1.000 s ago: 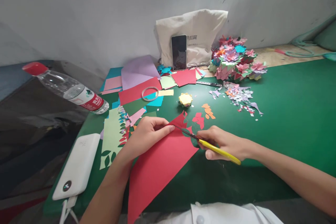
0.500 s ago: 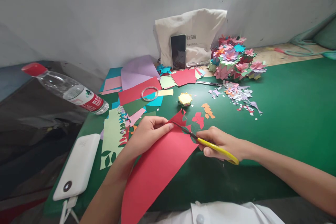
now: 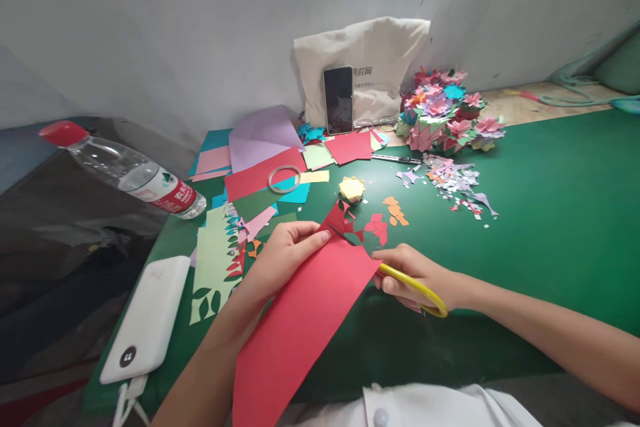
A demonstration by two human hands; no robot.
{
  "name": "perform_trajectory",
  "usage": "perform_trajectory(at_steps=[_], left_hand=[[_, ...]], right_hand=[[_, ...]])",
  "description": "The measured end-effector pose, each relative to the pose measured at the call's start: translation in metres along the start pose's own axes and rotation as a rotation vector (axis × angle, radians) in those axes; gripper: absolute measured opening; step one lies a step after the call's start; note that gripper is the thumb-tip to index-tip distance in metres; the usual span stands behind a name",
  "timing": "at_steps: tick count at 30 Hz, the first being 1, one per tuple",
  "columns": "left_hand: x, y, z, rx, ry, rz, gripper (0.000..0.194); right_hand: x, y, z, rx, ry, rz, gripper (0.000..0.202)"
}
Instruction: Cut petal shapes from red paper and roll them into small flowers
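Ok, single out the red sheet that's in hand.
The red sheet gripped by the left hand, its far end at the yellow-handled scissors. Other red sheets lie unheld: one partly under the clear ring, one before the phone.

Red paper (image 3: 305,320), yellow scissors (image 3: 415,288), green table (image 3: 550,227)

A smooth green tabletop (image 3: 550,227) carries a clear plastic bottle with a red cap (image 3: 143,180) at left and, nearer, a rectangular white power bank (image 3: 147,317). To their right lies a pale green paper sheet (image 3: 211,257); toward the middle, a round yellow paper ornament (image 3: 351,189); farther right, orange paper pieces (image 3: 393,203) and many-coloured paper scraps (image 3: 453,177).
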State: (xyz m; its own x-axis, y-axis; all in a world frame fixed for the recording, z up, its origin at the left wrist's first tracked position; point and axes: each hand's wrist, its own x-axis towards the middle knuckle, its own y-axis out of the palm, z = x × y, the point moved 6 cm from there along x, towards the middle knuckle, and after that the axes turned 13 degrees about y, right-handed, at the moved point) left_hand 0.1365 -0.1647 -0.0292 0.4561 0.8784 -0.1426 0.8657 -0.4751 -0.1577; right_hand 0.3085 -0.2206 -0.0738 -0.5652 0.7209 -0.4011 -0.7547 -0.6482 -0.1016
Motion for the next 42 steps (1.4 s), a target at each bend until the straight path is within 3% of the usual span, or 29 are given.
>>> perform_trajectory(at_steps=[15,27,42], left_hand=[[-0.003,0.012,0.0,-0.149,-0.013,-0.008,0.03],[0.0,0.003,-0.001,0.097,0.104,-0.048,0.03],[-0.002,0.013,0.008,-0.193,0.025,-0.09,0.03]], right_hand=[[0.002,0.006,-0.01,0.094,0.035,-0.04,0.047],[0.002,-0.002,-0.007,0.021,0.023,-0.064,0.046],[0.003,0.009,-0.015,0.072,-0.046,-0.095,0.04]])
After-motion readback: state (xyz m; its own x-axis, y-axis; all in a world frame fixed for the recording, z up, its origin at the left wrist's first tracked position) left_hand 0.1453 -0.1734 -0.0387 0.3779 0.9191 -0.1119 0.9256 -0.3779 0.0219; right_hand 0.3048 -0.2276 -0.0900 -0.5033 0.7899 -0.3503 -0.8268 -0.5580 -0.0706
